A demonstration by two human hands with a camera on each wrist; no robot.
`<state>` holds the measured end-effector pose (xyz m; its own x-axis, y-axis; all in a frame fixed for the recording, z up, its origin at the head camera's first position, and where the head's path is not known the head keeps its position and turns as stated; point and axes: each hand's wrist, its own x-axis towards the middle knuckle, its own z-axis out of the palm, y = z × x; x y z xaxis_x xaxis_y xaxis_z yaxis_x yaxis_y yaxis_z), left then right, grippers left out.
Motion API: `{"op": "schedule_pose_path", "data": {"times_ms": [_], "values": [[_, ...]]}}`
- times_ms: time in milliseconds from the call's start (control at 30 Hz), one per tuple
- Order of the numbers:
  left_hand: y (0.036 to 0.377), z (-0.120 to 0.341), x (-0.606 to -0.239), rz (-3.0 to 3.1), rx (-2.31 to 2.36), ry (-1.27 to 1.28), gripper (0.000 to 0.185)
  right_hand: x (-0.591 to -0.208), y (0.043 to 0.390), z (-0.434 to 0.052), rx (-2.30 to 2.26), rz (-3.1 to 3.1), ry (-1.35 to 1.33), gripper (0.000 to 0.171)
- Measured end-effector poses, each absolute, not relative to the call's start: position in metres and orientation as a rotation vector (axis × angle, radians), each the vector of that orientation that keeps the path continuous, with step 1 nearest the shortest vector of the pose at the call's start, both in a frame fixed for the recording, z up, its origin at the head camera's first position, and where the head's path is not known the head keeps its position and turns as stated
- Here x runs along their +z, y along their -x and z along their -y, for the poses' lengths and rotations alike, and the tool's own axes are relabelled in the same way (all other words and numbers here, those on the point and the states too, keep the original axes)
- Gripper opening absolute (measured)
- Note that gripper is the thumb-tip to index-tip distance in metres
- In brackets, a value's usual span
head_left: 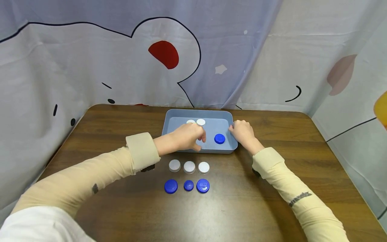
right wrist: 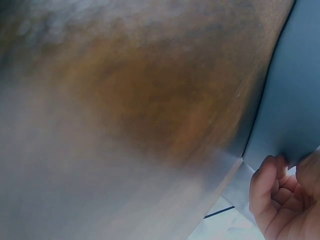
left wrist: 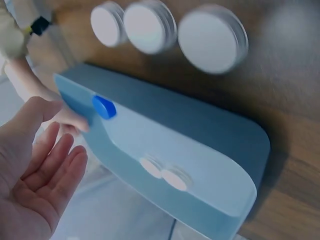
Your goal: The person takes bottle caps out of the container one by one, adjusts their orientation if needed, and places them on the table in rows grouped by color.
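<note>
A blue tray (head_left: 196, 111) stands at the middle of the brown table. It holds two white caps (head_left: 196, 122) at the back and one blue cap (head_left: 219, 138) near the front right. My left hand (head_left: 201, 139) reaches over the tray's front left. In the left wrist view my left hand (left wrist: 45, 170) shows a bare palm with relaxed fingers, holding nothing. My right hand (head_left: 234, 129) grips the tray's right rim. The right wrist view shows my right hand (right wrist: 282, 187) with its fingers curled at the tray wall (right wrist: 295, 100).
In front of the tray lie a row of three white caps (head_left: 189, 166) and, nearer me, a row of three blue caps (head_left: 188, 185). A printed cloth curtain (head_left: 121, 60) hangs close behind and beside the table (head_left: 272, 208).
</note>
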<state>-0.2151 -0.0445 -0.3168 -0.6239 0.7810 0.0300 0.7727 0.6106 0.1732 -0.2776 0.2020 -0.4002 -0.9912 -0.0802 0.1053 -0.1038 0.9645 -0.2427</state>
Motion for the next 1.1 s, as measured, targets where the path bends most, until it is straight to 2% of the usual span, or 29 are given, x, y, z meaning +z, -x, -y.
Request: {"op": "schedule_pose_path", "data": {"times_ms": [633, 1100], "values": [[0.287, 0.047, -0.314, -2.851, 0.182, -1.112, 0.025, -0.398, 0.277, -0.201, 0.363, 3.05, -0.109, 0.035], [0.328, 0.039, -0.338, -2.756, 0.093, -0.976, 0.035, -0.398, 0.277, -0.202, 0.384, 3.024, -0.129, 0.033]]}}
